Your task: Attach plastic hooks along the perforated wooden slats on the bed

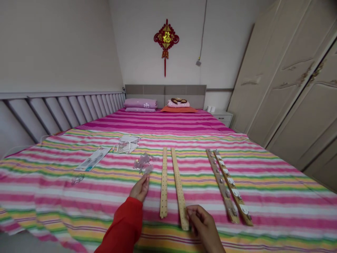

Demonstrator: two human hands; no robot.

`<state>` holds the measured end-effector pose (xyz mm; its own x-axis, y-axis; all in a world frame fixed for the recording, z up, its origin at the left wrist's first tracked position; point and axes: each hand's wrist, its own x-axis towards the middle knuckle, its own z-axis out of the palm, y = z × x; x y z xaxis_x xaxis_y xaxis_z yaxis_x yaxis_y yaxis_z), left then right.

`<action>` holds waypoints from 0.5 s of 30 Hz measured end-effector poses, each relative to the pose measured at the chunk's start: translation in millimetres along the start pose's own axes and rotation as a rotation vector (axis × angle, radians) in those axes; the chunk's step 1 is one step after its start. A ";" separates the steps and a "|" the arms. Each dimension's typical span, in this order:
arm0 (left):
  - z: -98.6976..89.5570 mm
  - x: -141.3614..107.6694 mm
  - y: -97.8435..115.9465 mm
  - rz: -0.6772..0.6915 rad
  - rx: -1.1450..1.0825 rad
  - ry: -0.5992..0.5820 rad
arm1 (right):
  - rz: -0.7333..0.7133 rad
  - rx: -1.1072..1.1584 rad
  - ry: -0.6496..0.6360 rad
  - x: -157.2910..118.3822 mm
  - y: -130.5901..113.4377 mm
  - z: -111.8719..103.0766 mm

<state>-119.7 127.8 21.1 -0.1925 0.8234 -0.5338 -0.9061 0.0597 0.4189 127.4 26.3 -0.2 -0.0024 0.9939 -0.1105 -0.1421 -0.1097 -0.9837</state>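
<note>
My left hand (140,188), in a red sleeve, pinches a small clear plastic bag (148,169) at the near edge of a pile of small clear bags (142,161). My right hand (202,221) has its fingers pressed together beside the near end of a wooden strip with small holes (179,186); whatever they hold is too small to name. A second holed strip (164,182) lies just left of it. Further right lie two darker strips, one with metallic pieces (222,186) and one with white cards (233,186) along it.
Left on the striped bedspread (105,200) are a long clear packet (93,159), a stack of cards and packets (126,144) and a small clear bundle (77,179). Pillows (140,103) lie at the headboard (165,92). Wardrobes (286,84) stand right, a slatted rail (65,112) left.
</note>
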 end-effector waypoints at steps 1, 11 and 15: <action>0.4 -2.6 -1.8 0.053 0.033 0.013 | -0.023 0.000 -0.013 1.2 -2.7 4.6; 0.7 -31.9 -8.2 0.221 0.312 -0.059 | -0.110 -0.015 -0.140 20.1 -19.0 44.8; -3.3 -55.3 -26.7 0.236 0.414 -0.139 | -0.103 0.065 -0.110 20.2 -21.2 53.9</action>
<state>-86.1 78.8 37.1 -0.2974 0.9071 -0.2980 -0.6123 0.0582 0.7884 77.0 49.4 26.1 -0.0926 0.9957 0.0101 -0.2111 -0.0097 -0.9774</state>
